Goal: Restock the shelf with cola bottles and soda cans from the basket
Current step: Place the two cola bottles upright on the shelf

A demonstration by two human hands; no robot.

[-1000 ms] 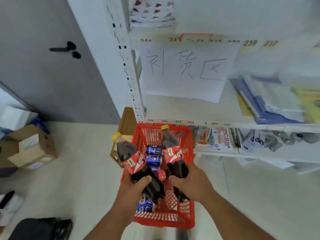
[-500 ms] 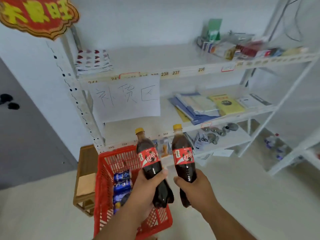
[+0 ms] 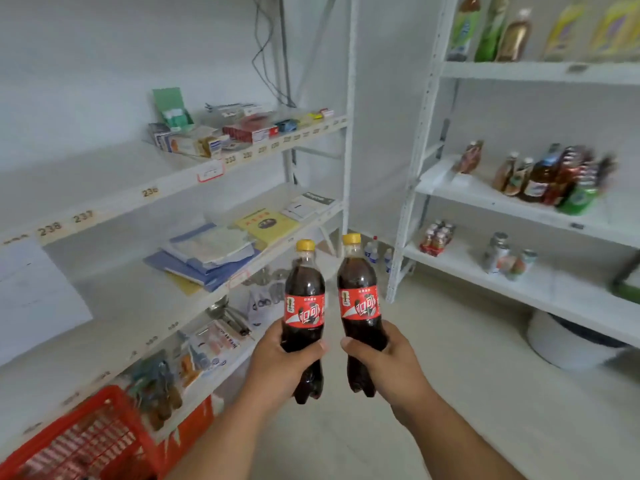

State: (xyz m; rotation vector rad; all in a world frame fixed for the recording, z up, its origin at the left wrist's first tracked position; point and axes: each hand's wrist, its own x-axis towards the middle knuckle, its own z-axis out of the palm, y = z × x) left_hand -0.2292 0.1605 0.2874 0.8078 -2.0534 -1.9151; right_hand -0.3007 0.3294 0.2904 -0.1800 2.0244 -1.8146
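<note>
Hands at the centre of the view each carry one cola bottle. The left hand [image 3: 282, 362] is wrapped around the lower body of the left cola bottle [image 3: 304, 306], and the right hand [image 3: 382, 362] grips the right cola bottle [image 3: 360, 299] the same way. Both bottles stand upright, just beside each other, yellow caps on, full of dark liquid. They look fairly heavy, firm and smooth, so a full grasp below the red label seems safest. The red basket [image 3: 114, 400] sits at the lower left. A drinks shelf [image 3: 485, 199] stands ahead on the right, well apart from the bottles.
</note>
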